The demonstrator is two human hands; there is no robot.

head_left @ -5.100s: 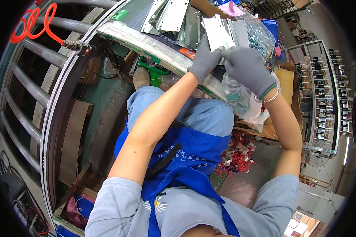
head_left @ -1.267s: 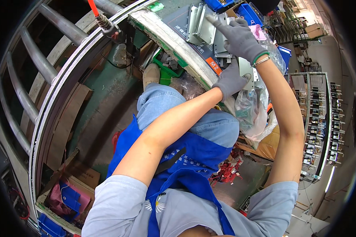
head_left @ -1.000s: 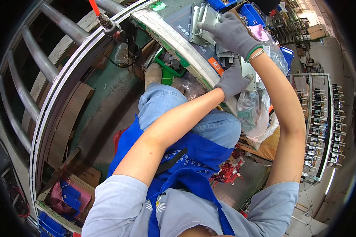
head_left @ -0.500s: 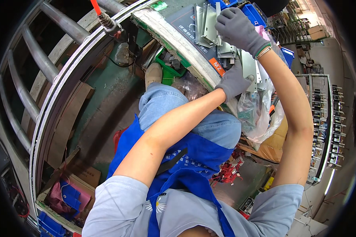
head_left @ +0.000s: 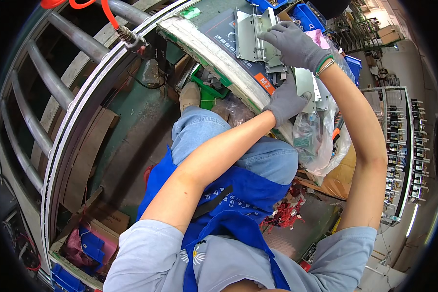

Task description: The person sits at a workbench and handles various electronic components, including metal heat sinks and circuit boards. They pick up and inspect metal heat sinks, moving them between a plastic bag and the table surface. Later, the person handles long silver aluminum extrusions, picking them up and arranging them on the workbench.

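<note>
My right hand [head_left: 298, 46], in a grey glove, reaches over bent sheet-metal brackets [head_left: 246, 36] on the bench. Its fingers stretch leftward, and the fingertips are at the near upright edge of one bracket; I see no firm grip. Nearer to me, my left hand [head_left: 284, 100], also gloved in grey, lies at the bench edge with its thumb spread away from its fingers. Those fingers point toward small metal pieces [head_left: 277, 75], their tips partly hidden. Right beside them stands a flat metal plate [head_left: 305, 83] with more plates behind it.
Blue bins [head_left: 309, 17] stand behind the brackets. A clear plastic bag [head_left: 310, 138] hangs by the bench's right side. Below the bench edge is a green bin [head_left: 210, 85] of metal pieces. An orange air hose [head_left: 109, 13] hangs at the upper left. Red wires [head_left: 283, 212] lie on the floor.
My right hand has come down slightly toward me, its fingers straighter and more spread. The brackets under it now lie farther apart. My left hand has barely moved.
</note>
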